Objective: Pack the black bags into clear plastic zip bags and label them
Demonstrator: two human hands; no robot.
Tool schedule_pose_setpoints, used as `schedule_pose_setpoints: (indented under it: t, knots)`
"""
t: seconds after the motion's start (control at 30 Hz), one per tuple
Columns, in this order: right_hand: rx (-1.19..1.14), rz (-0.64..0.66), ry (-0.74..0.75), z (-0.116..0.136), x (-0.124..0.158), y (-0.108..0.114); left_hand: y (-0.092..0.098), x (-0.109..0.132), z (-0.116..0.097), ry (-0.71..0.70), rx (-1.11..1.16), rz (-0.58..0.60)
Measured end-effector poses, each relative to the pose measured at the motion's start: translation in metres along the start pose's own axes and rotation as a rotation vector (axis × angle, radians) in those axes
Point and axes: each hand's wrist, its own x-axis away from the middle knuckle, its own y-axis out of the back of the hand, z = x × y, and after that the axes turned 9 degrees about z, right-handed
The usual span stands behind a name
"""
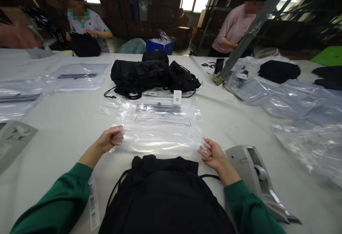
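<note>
A clear plastic bag [160, 136] with a printed box lies stretched between my two hands. My left hand [110, 137] pinches its near left corner, and my right hand [211, 152] grips the near right corner. Just below the plastic bag, closest to me, is a black drawstring bag [165, 198] with cords at both sides. Beyond the plastic, more black drawstring bags [141, 75] lie in a heap, and a white hang tag [177, 97] rests over the far edge of the plastic.
A grey tape dispenser [243, 162] stands right of my right hand. Loose clear plastic bags [288, 98] cover the right side; flat plastic bags [80, 75] lie at left. A barcode strip [93, 205] is by my left sleeve. A metal post [248, 30] rises at right. Two people work across the table.
</note>
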Motion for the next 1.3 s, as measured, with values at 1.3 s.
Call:
schedule_pose_setpoints:
  t: [1.3]
  knots:
    - [0.521,-0.216,0.059,-0.029,0.155,-0.033,-0.054,0.097,0.104,-0.078,-0.826,-0.466]
